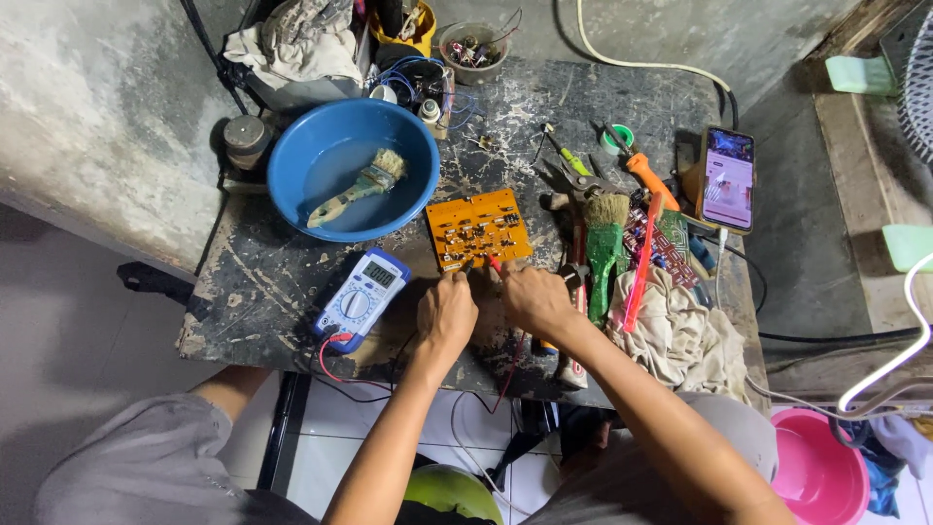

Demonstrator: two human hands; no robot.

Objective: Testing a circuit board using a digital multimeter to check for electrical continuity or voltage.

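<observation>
Left hand [446,313] pinches the black probe [467,264] and right hand [533,297] pinches the red probe [495,263], both tips pressed to the near edge of the orange circuit board [477,227] at frame centre, held pen-like for fine contact. Blue multimeter [362,296] lies just left of the hands, screen up for reading, red lead trailing off the table edge. Farther out: blue basin [330,160] with a paintbrush [358,189] upper left, green brush [604,248], pliers and screwdrivers right, smartphone [728,178] far right.
</observation>
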